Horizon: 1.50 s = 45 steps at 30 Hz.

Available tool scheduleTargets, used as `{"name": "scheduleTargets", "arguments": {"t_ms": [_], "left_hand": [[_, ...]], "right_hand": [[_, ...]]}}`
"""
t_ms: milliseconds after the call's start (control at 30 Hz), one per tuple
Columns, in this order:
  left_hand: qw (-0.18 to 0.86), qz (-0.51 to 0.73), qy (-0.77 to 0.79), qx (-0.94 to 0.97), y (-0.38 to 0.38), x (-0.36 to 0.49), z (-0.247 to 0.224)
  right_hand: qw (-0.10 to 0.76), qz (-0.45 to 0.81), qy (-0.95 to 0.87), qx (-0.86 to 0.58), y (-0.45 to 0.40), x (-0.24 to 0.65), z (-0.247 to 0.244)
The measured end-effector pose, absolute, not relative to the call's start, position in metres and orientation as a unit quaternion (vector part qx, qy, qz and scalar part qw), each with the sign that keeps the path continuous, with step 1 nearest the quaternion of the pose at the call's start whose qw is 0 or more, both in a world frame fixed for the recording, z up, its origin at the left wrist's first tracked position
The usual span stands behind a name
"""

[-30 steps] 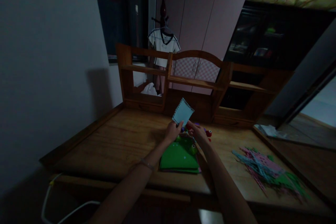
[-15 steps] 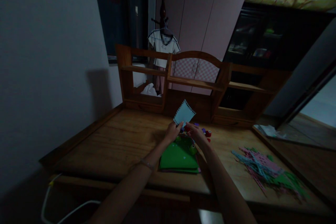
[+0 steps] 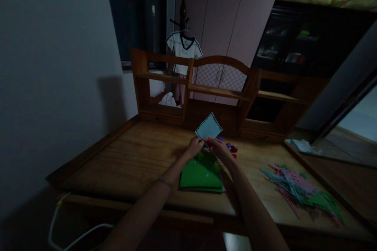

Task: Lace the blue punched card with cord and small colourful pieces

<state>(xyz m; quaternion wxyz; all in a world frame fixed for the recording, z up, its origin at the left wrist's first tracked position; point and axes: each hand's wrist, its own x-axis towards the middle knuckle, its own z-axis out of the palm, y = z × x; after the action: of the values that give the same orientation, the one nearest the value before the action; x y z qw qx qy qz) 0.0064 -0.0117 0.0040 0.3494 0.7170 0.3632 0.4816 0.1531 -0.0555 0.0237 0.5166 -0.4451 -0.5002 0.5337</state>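
Observation:
A pale blue sheet with a row of dark notches or holes along its edges is tilted up above the tabletop. My left hand is closed on its lower left edge. At the sheet's lower corner, my right hand is closed round a small red object, mostly covered by the fingers. Below the hands lies a stack of green sheets, with a green rounded piece on its right side. Small red and purple pieces, including a red one with a white spot, lie just beyond my right hand.
A loose pile of pink, blue and green strips and cut sheets spreads over the right of the wooden tabletop. A wooden shelf unit stands along the back edge. A wall borders the left side.
The blue sheet has shifted slightly right and turned a little between my hands. My right hand has drawn slightly closer to the left one.

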Motion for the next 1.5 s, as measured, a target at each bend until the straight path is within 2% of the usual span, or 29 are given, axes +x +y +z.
{"name": "scheduleTargets", "arguments": {"t_ms": [500, 800, 1500], "left_hand": [[0.375, 0.478, 0.354, 0.711, -0.013, 0.005, 0.006], [0.448, 0.485, 0.341, 0.669, -0.003, 0.009, -0.007], [0.454, 0.484, 0.345, 0.664, -0.009, 0.009, -0.003]], "right_hand": [[0.52, 0.522, -0.505, -0.449, -0.062, 0.148, 0.031], [0.522, 0.524, -0.491, -0.46, -0.052, 0.148, 0.023], [0.565, 0.461, -0.536, -0.424, -0.068, 0.139, 0.032]]}}
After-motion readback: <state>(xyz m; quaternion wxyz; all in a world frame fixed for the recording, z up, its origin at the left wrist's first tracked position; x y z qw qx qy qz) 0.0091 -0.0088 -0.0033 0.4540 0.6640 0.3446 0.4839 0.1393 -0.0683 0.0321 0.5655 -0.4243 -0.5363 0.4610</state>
